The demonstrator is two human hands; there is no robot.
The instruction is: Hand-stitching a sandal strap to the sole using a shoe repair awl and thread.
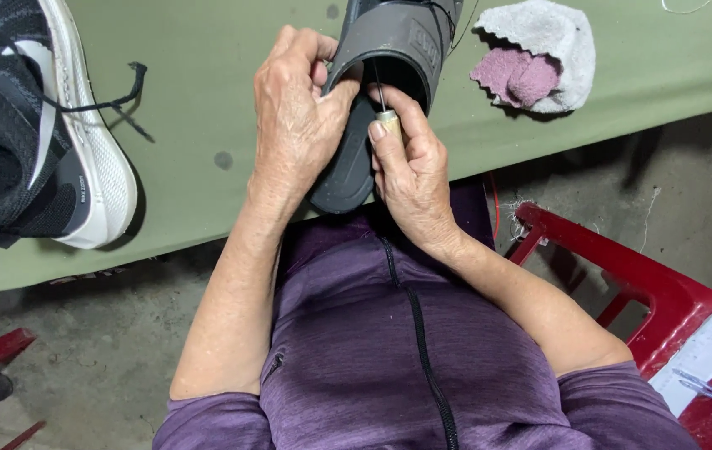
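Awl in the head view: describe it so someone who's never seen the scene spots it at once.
Start at the green table, then find the grey slide sandal hanging over its near edge, steadied by the left hand. The awl is in the right hand: a pale wooden handle with a thin metal needle running up into the sandal's strap opening, the only tool there.

Grey slide sandal (389, 58); black-and-white knit sneaker (31, 125); olive-green table cover (206, 100); pink-and-white rag (539, 58); red plastic stool (647, 292); purple zip top (397, 358).
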